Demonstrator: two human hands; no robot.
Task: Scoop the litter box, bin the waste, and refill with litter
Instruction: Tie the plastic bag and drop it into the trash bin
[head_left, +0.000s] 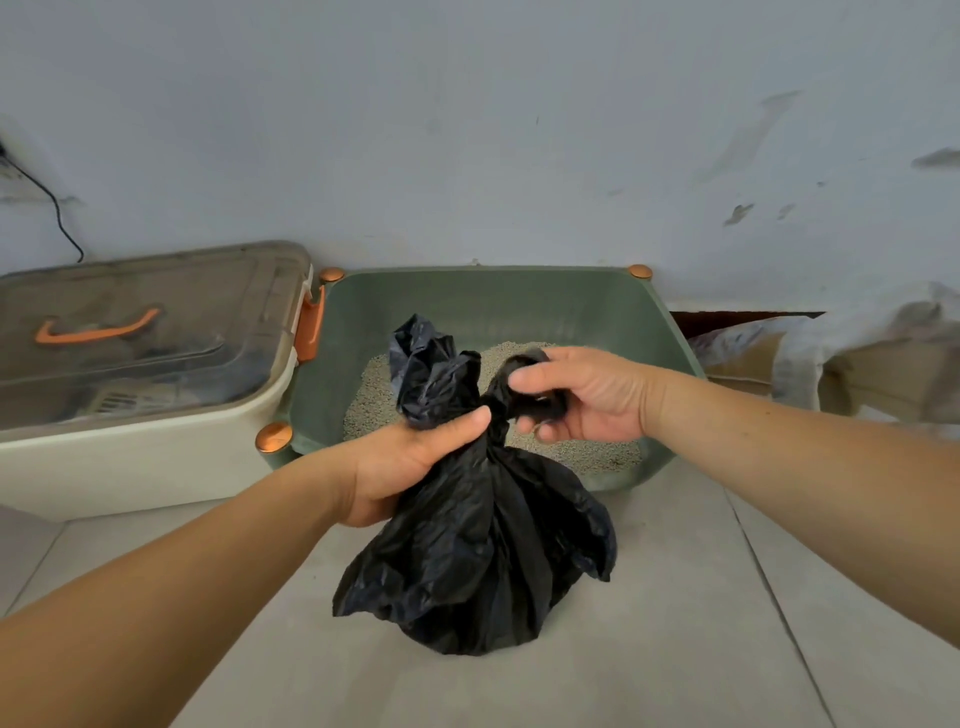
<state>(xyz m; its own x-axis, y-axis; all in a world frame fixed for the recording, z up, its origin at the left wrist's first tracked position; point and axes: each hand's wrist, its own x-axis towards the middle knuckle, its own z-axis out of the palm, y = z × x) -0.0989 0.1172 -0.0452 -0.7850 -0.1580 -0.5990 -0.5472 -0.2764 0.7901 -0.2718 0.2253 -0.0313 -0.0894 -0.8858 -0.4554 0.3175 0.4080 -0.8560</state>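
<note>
I'm gripping the black waste bag (483, 545) neck with my left hand (410, 467), while my right hand (576, 395) is pinching a twisted end to knot it near the litter box (467, 296).

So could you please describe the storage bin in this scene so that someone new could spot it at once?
Start at the green litter box against the wall; the storage bin stands directly to its left, touching it. It is the cream tub with a smoky see-through lid, and its orange lid handle and orange side latch mark it out.
</note>
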